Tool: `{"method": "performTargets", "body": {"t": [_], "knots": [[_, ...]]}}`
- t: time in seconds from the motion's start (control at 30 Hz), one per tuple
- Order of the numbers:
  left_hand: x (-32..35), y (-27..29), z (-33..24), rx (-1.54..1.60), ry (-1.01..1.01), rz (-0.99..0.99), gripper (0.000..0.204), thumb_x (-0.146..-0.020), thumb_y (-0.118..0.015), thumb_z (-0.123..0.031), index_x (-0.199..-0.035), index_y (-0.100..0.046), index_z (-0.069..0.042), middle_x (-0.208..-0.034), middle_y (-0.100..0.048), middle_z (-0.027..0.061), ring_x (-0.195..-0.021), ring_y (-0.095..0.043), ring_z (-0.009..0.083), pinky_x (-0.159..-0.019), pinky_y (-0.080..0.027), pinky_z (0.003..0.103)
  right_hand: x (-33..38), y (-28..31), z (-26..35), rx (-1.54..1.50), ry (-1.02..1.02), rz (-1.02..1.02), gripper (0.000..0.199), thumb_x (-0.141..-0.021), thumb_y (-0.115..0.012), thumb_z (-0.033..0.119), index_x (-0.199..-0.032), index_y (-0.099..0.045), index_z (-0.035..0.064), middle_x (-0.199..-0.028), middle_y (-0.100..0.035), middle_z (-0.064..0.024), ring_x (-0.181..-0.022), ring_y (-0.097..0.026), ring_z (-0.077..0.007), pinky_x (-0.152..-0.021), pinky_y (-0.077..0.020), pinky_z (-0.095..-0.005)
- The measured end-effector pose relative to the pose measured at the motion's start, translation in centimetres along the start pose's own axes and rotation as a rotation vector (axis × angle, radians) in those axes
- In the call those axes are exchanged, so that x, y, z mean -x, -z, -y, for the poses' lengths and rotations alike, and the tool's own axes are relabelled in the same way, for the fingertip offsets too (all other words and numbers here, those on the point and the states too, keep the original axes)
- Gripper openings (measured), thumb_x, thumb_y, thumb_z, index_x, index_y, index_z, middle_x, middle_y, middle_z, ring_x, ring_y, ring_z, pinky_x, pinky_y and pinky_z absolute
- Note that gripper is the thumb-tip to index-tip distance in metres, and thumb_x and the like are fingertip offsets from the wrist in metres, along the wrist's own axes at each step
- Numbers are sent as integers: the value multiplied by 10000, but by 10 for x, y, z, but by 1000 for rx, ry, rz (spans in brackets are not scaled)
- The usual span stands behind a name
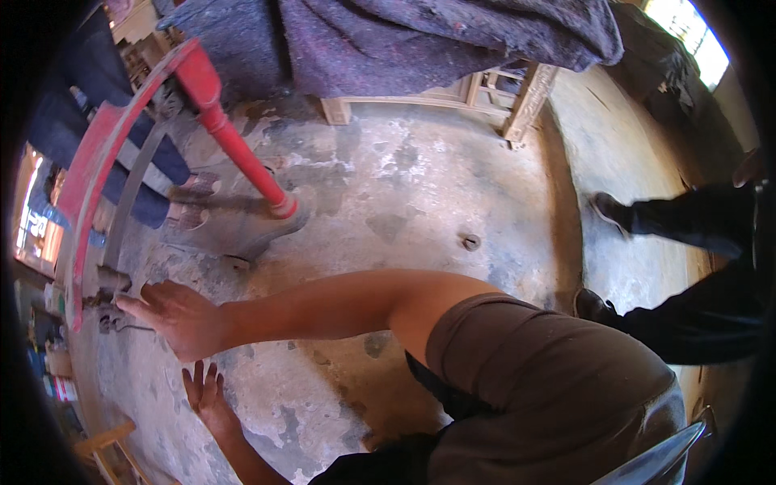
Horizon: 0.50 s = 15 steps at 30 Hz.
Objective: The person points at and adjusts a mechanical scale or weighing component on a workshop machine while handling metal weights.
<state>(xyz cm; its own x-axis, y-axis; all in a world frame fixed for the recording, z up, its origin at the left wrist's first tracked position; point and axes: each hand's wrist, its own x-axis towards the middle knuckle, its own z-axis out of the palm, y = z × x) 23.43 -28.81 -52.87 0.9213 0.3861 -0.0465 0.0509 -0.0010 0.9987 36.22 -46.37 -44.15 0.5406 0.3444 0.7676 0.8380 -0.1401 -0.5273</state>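
My right hand [179, 317], back upward, reaches left across the floor with one finger stretched out and others bent. Its fingertip is beside small dark metal parts [109, 284] at the lower end of a red curved frame [95, 162]; I cannot tell whether it touches them. Partly under the hand runs a thin rod [133, 327]. Below it, my left hand [212, 402] holds nothing, its fingers spread. A grey strip [133, 190] bends alongside the red frame. The frame's red post [242, 158] stands on a grey base [259, 230].
Purple-grey cloth [436, 44] covers a carved wooden piece of furniture [529, 101] at the back. Another person's dark trousers [687, 222] and shoes show at right; someone else's legs [149, 186] stand behind the frame. A small round object [470, 242] lies on the worn floor [404, 202].
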Motion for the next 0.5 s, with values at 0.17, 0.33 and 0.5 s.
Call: {"method": "performTargets", "body": {"t": [0.17, 0.33, 0.5], "knots": [[-16, 25, 36, -76, -65, 32, 802, -921, -638, -315, -1536, -215, -22, -1446, -462, 207, -1197, -560, 349, -1011, -446, 466, -4, -19, -15, 6, 79, -104, 915, -593, -634, -37, -1452, -319, -10, -1106, -512, -245, -1035, -517, -413, -901, -416, -491], [-28, 15, 21, 115, -100, 118, 901, -873, -709, -158, -1532, -123, 28, -1380, -524, 201, -1219, -543, 339, -1017, -447, 461, -17, -13, -4, -83, 20, 27, 896, -602, -632, -37, -1444, -326, -18, -1088, -528, -218, -1057, -521, -408, -911, -421, -476], [-46, -30, 3, 181, -89, 162, 865, -885, -673, -173, -1524, -135, 52, -1400, -511, 164, -1256, -510, 318, -1051, -410, 458, -22, 15, -2, -40, -75, 150, 792, -614, -619, -47, -1382, -433, 10, -1155, -537, -233, -1135, -520, -430, -950, -429, -484]]}}
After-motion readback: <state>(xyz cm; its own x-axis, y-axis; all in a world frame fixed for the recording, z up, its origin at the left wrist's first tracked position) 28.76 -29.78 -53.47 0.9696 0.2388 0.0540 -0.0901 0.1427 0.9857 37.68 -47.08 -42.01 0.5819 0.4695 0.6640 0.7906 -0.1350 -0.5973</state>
